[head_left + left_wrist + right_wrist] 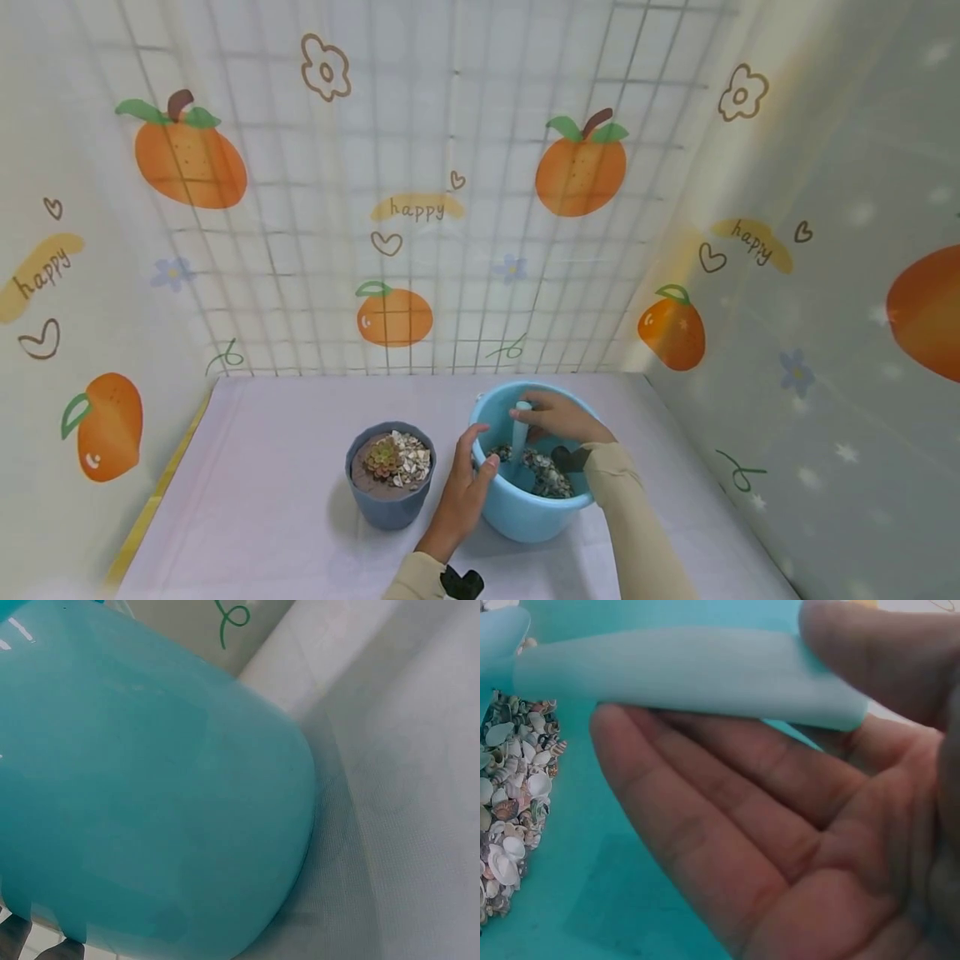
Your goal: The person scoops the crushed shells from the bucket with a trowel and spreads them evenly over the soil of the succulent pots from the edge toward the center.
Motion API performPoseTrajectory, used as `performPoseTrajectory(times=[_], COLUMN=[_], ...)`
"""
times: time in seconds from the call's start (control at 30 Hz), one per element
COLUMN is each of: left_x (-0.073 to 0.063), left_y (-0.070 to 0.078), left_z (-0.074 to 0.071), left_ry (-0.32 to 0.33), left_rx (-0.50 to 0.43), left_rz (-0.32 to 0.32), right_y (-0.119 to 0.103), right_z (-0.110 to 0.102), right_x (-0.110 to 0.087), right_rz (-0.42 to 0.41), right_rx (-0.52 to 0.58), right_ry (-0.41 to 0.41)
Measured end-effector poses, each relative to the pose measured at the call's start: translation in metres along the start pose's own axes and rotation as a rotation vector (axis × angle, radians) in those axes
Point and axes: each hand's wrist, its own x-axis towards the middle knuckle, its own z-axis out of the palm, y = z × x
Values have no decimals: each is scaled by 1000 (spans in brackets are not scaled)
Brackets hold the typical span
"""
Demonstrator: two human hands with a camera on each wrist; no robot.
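Note:
A light blue bucket stands on the table with small seashells heaped inside. My left hand holds the bucket at its left side, thumb at the rim; two dark fingertips show against the wall in the left wrist view. Inside the bucket, my right hand grips the pale blue handle of a small shovel between thumb and fingers. The handle stands nearly upright, and part of the blade shows above the shells in the right wrist view.
Left of the bucket stands a grey-blue flowerpot with a succulent and pale shell pieces on its soil. A pale cloth covers the table. Printed curtains and a wire grid enclose the back and sides.

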Motion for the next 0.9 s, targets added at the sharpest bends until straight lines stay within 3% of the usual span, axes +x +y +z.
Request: performPoseTrajectory(times=[0.6,0.9], left_x=[0,0], left_y=[1,-3], left_z=[0,0], left_ry=[3,-5], left_rx=[0,-10], left_rz=[5,24], right_y=[-2,-1], right_z=[-1,-2], right_x=[0,1], right_rz=[4,15], right_rx=[49,36], right_ry=[62,197])
